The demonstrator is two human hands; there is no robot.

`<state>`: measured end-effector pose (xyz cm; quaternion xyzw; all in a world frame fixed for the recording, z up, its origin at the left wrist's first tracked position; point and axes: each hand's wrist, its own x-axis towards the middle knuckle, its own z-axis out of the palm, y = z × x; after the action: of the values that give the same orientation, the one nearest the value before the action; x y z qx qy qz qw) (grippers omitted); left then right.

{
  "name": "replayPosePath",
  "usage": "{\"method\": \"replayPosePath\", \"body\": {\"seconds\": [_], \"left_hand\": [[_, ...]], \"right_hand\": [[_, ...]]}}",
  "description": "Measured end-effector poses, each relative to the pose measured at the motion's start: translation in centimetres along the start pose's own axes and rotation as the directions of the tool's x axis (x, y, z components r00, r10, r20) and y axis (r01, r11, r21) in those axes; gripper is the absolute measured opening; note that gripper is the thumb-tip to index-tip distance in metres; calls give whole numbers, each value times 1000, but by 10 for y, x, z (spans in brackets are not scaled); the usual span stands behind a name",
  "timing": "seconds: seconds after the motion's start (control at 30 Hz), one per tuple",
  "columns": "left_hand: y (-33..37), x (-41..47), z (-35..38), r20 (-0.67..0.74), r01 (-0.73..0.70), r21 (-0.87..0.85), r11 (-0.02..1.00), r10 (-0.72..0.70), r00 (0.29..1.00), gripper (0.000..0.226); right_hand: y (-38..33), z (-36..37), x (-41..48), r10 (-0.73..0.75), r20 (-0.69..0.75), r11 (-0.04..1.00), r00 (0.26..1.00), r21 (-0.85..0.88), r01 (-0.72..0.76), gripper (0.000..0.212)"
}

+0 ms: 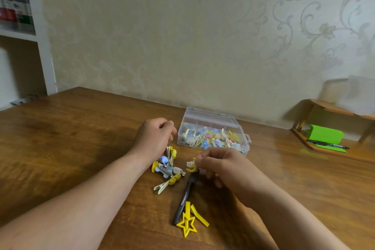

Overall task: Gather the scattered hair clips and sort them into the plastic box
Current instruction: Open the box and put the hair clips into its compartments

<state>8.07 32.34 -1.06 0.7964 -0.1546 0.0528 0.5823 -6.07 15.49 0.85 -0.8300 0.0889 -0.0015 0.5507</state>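
Your right hand [219, 165] hovers low over the wooden counter [81, 132], its fingers [203, 158] pinched together on a small yellow clip [191, 165] with a pale figure on it, held just above the top end of a long black clip [185, 197] that lies on the wood with white lettering along its side. Your left hand [155, 138] sits to the left and a little farther back, its fingers curled loosely inward toward the palm — whether they hold anything you cannot tell from this angle. Just below that hand's wrist lies a small heap of scattered clips [165, 166], yellow, blue and pale ones tangled together, with a cream-coloured clip [162, 185] carrying a yellow bow at its near edge. Nearer to you, touching the lower end of the black clip, is a yellow star-shaped clip [187, 224], and right beside it a plain yellow strip clip [199, 216]. The clear plastic box [213, 134] stands farther back on the counter, just beyond both hands and close to the wall, its lid open and tipped back; its front compartments already hold a crowd of blue, yellow and pink clips, though which compartment each lies in is too blurred to say. Well off to the right a small wooden stand [334, 111] holds a green block of paper [324, 134] and a dark pen [326, 145] — all of it apart from the clips.
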Motion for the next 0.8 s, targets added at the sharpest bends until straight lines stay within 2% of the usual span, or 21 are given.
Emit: {"method": "replayPosePath", "body": {"seconds": [0.1,0.2,0.3,0.37,0.6,0.8], "left_hand": [[-1,1,0,0,0,-11,1000,0,1000,36],[-1,1,0,-2,-2,-8,1000,2,1000,36],[-1,1,2,-4,-4,6,1000,4,1000,36],[-1,2,2,-6,-5,-2,1000,5,1000,36],[0,0,1,1,0,-7,1000,0,1000,36],[1,-1,0,12,2,-6,1000,-2,1000,35]], "right_hand": [[0,-10,1,-14,-25,998,1000,56,15,14],[-2,-30,8,-73,-155,993,985,86,87,12],[-10,-62,25,-124,-360,992,924,-40,118,10],[-17,-80,38,-137,-422,984,896,-164,73,9],[-18,-87,76,-37,-365,878,930,-457,-145,10],[-13,-84,91,18,-368,790,930,-565,-239,21]]}}
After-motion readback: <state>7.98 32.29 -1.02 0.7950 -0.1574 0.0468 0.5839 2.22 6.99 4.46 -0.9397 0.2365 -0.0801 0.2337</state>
